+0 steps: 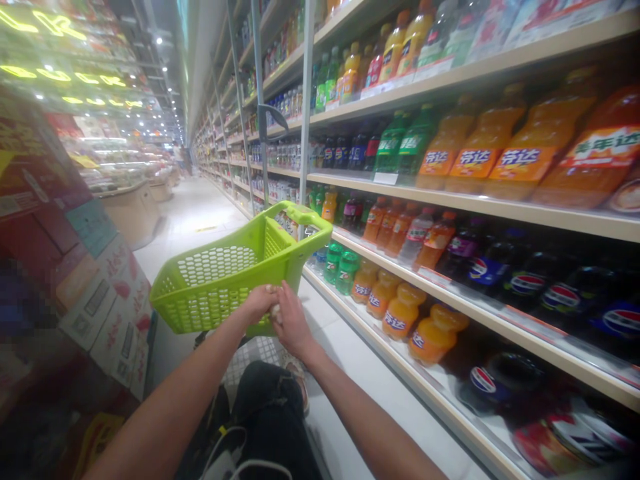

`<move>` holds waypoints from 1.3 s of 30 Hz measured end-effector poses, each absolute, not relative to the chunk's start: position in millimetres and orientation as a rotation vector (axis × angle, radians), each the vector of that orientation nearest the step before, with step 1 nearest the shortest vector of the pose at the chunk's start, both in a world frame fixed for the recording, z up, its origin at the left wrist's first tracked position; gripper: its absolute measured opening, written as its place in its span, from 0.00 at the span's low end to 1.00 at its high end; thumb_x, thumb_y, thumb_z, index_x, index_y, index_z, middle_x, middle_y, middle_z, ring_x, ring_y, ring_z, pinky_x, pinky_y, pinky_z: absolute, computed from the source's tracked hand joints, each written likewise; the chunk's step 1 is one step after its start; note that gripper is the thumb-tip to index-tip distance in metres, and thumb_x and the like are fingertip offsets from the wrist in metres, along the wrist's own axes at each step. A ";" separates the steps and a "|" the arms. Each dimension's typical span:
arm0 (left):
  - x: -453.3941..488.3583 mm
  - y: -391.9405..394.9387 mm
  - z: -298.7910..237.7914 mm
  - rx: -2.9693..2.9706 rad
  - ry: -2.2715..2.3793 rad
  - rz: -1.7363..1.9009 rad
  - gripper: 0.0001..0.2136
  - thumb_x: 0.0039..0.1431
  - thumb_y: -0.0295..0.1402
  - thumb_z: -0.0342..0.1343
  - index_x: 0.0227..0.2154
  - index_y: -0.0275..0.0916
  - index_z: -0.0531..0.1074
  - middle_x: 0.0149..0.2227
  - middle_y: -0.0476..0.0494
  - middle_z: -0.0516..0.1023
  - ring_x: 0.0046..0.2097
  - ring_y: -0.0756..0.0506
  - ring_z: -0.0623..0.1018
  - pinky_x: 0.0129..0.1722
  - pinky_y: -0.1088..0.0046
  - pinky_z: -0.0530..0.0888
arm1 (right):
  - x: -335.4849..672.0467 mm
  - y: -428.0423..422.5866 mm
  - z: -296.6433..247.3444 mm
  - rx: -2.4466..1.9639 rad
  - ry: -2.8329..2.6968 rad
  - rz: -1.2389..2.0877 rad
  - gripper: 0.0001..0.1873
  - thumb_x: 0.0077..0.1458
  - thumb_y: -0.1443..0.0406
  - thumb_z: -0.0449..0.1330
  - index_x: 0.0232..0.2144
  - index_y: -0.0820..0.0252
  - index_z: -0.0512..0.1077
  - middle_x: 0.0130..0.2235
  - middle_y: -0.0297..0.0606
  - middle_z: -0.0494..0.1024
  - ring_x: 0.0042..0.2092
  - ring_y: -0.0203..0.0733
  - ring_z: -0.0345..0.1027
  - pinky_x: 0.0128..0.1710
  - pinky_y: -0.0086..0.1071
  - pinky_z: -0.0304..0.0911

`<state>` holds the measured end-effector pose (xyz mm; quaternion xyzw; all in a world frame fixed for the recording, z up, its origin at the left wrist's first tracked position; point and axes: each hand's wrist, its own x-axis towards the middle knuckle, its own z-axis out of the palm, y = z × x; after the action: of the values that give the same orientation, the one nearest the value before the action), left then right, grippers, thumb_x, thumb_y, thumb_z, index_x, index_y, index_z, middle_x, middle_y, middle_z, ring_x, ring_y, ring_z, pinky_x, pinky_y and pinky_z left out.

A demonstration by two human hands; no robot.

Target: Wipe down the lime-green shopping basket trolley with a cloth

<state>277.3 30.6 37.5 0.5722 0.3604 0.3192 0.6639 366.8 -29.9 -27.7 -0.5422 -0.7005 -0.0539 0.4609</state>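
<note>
My left hand (260,301) and my right hand (294,323) meet in front of me, fingers curled and pressed together. Whatever may be between them is too small or hidden to make out. Just beyond them stands a green shopping cart (215,293) with a perforated basket, turned at an angle across the aisle. Its handle (313,223) is at the upper right of the basket, apart from both hands. I cannot tell whether the hands touch the basket's side.
Shelves (475,193) of drink bottles line the right, with orange soda bottles (430,333) low down near the cart. Stacked cartons (107,320) stand close on the left. A tiled aisle (200,200) runs ahead past display counters (127,207). My legs (265,400) are below.
</note>
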 end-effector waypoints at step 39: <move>279.5 27.5 15.9 3.053 1.397 0.468 0.29 0.50 0.25 0.44 0.58 0.31 0.53 0.64 0.35 0.45 0.65 0.39 0.44 0.60 0.46 0.43 | 464.5 52.0 19.6 -1.634 -1.390 -0.680 0.25 0.58 0.68 0.43 0.58 0.62 0.55 0.62 0.45 0.54 0.64 0.46 0.37 0.60 0.52 0.36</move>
<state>279.5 27.5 15.9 0.8936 0.4090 0.1371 -0.1239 464.5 52.0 19.6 -0.6551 -0.5573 -0.2725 0.4313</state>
